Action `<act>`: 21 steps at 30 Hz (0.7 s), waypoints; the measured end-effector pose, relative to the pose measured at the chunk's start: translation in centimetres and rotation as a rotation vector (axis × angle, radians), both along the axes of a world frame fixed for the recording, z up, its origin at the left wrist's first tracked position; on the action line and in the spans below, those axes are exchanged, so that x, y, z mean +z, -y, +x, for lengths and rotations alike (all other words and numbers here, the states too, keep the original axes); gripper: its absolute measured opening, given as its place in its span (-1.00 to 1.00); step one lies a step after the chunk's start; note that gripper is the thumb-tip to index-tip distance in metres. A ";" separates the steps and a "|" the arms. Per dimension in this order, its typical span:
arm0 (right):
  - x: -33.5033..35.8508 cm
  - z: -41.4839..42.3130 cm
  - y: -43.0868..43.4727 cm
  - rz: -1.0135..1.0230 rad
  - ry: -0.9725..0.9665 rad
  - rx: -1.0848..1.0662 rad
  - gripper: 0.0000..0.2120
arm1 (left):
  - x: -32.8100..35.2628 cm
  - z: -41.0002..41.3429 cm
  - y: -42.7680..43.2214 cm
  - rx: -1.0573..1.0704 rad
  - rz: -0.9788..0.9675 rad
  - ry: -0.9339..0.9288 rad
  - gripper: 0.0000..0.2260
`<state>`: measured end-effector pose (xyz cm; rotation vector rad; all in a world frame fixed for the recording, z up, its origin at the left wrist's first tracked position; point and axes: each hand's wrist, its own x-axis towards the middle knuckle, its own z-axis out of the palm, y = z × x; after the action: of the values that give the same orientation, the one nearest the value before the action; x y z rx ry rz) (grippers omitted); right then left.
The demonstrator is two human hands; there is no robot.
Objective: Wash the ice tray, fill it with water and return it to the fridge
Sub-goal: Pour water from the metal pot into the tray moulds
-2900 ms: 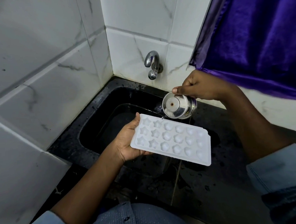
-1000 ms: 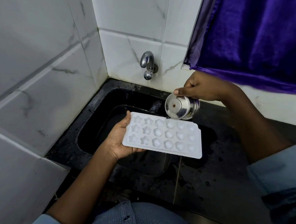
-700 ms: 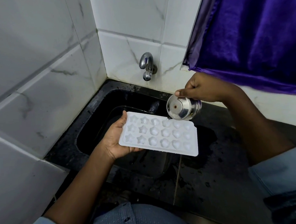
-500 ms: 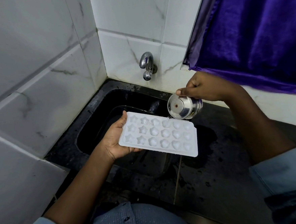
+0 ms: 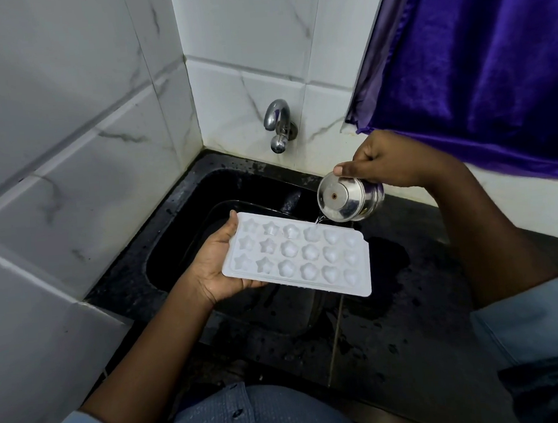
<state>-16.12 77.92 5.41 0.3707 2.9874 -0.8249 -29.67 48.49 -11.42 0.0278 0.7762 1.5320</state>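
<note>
**Sink corner: filling the tray from a cup**

Head view. White tiles [image 5: 67,133] meet in a corner. A tap [image 5: 277,125] sits on the back wall with a black sink [image 5: 236,188] below it. The counter [image 5: 394,319] is wet and a purple curtain [image 5: 475,65] hangs at right.

- Left hand [image 5: 215,268] grips the tray [image 5: 295,256] by its left end, thumb on the rim, fingers under. The tray is roughly level, in the air over the sink's near right side.
- Right hand [image 5: 389,160] is wrapped round a steel cup [image 5: 349,199], tipped base toward the camera. A thin stream lands at the tray's far edge.
- Can't tell how full the cells are.

Risks:
- The tray is held at one end only, so added water could sag the free end and spill the cells.
- The stream falls close to the rim and may run off.
- Wet plastic could slip.
</note>
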 end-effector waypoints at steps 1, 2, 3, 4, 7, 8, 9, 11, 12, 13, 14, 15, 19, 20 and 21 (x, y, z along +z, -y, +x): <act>0.0 0.0 0.1 -0.002 0.001 0.003 -0.48 | 0.0 0.0 0.0 -0.001 0.000 -0.002 -0.30; 0.1 0.0 0.1 -0.005 0.002 0.005 -0.48 | 0.1 0.0 0.0 -0.001 -0.001 -0.005 -0.30; 0.1 0.0 0.1 -0.009 0.002 0.006 -0.48 | 0.1 0.1 -0.1 0.000 -0.003 -0.008 -0.30; 0.1 0.0 0.1 -0.013 0.002 0.005 -0.48 | 0.2 0.1 -0.1 0.004 -0.006 -0.011 -0.30; 0.2 -0.1 0.1 -0.018 0.001 0.002 -0.49 | 0.4 0.1 -0.1 0.020 -0.019 -0.016 -0.30; 0.2 -0.1 0.1 -0.017 0.001 0.002 -0.49 | 0.5 0.1 -0.1 0.026 -0.027 -0.019 -0.30; 0.2 -0.1 0.2 -0.018 0.001 0.002 -0.49 | 0.5 0.1 -0.1 0.032 -0.035 -0.022 -0.31; 0.2 0.0 0.1 -0.015 0.002 0.004 -0.50 | 0.5 0.0 -0.1 0.042 -0.047 -0.024 -0.31; 0.3 0.0 0.1 -0.012 0.002 0.005 -0.50 | 0.5 0.0 -0.1 0.046 -0.051 -0.025 -0.31; 0.4 0.0 0.0 -0.010 0.002 0.006 -0.50 | 0.6 0.0 -0.1 0.049 -0.055 -0.026 -0.31; 0.4 0.1 0.0 -0.008 0.003 0.006 -0.49 | 0.6 0.0 -0.1 0.051 -0.059 -0.026 -0.31; 0.4 0.1 0.0 -0.007 0.006 0.004 -0.49 | 0.6 -0.1 -0.1 0.053 -0.063 -0.024 -0.31; 0.5 0.5 -0.2 -0.020 0.010 -0.007 -0.48 | 0.8 -0.4 0.1 0.065 -0.077 -0.032 -0.31; 0.5 0.6 -0.3 -0.028 0.012 -0.011 -0.49 | 0.8 -0.5 0.2 0.071 -0.079 -0.039 -0.31; 0.5 0.7 -0.4 -0.036 0.014 -0.012 -0.50 | 0.9 -0.6 0.3 0.077 -0.082 -0.042 -0.32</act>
<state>-15.39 78.30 5.94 0.3926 2.9562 -0.8724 -30.24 48.19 -10.57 -0.0307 0.8818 1.5755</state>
